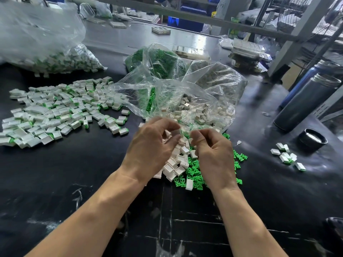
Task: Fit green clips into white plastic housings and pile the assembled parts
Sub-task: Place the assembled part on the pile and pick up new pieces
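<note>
White housings [181,160] lie half hidden under curled left hand [154,145] and right hand [211,153]; grasp unclear; bare black table [83,173] at left.

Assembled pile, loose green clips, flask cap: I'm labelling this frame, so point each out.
assembled pile [55,112], head view, middle of heap.
loose green clips [194,172], head view, clip between the wrists.
flask cap [312,139], head view, its top.

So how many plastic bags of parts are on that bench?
4. One big bag of assembled parts at far left, a bag of green clips at centre back, a bag of white housings in front of the hands, and another behind it. More may be hidden.
</note>
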A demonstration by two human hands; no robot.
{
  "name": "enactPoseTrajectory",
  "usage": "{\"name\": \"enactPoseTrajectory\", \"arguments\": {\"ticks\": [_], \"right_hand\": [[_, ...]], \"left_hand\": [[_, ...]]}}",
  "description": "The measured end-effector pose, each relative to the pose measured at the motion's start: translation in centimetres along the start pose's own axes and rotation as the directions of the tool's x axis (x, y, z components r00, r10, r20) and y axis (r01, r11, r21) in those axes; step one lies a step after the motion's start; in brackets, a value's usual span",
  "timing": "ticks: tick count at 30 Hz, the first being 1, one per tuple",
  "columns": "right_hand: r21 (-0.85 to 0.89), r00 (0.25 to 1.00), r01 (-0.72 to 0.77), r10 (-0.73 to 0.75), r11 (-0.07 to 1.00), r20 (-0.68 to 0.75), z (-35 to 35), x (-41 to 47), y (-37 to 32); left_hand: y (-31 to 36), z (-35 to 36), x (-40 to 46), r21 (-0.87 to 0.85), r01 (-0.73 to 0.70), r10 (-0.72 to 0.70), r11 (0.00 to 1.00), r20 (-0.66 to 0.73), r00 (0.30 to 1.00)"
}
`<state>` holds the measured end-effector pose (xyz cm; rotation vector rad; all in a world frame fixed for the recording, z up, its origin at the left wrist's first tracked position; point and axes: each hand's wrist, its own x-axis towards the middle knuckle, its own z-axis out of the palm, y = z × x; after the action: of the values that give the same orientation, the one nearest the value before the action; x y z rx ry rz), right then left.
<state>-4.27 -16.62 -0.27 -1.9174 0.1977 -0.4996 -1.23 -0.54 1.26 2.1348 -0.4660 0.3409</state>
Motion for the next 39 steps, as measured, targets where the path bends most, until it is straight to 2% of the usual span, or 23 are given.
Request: {"name": "enactPoseTrajectory", "arguments": {"ticks": [5, 10, 14, 21, 25, 27, 31, 36, 39], "right_hand": [[-0.070, 0.995, -0.082, 0.079, 0.994, -0.056, -1.0, 0.8, 0.3], [-0.166, 0.992, -0.090, 0.074, 0.982, -0.098, -2.3, 1.1, 0.5], [-0.298, 0.986, -0.149, 0.118, 0.943, -0.121, -3.2, 1.7, 1.1], [-0.488, 0.979, -0.183, 0.202, 0.853, -0.014, -3.9, 2.2, 1.3], [-0.554, 0.969, -0.172, 0.242, 0.815, 0.055, -3.9, 2.0, 1.0], [-0.574, 0.960, -0.181, 0.270, 0.798, 0.073, -3.9, 2.0, 0.9], [-0.592, 0.954, -0.178, 0.286, 0.786, 0.094, -3.7, 1.9, 0.9], [-0.621, 0.954, -0.163, 0.282, 0.766, 0.097, -3.3, 1.8, 0.9], [-0.652, 0.959, -0.147, 0.269, 0.744, 0.090, -3.1, 1.8, 0.7]], "left_hand": [[-2.7, -2.1, 1.0, 0.203, 0.156, -0.135, 0.967, -0.114, 0.984], [-5.2, -3.8, 1.8, 0.470, 0.388, -0.330, 0.793, -0.206, 0.921], [-5.9, -3.9, 2.0, 0.528, 0.446, -0.394, 0.723, -0.215, 0.893], [-6.3, -3.9, 2.0, 0.524, 0.457, -0.387, 0.719, -0.245, 0.889], [-5.0, -3.6, 1.9, 0.383, 0.376, -0.313, 0.844, -0.217, 0.924], [-4.1, -3.3, 1.7, 0.251, 0.349, -0.318, 0.903, -0.158, 0.935], [-3.4, -2.9, 1.3, 0.093, 0.327, -0.332, 0.940, 0.038, 0.943], [-3.1, -2.9, 1.2, 0.053, 0.346, -0.350, 0.937, 0.124, 0.929], [-2.9, -2.8, 1.1, 0.109, 0.369, -0.383, 0.923, 0.152, 0.911]]}}
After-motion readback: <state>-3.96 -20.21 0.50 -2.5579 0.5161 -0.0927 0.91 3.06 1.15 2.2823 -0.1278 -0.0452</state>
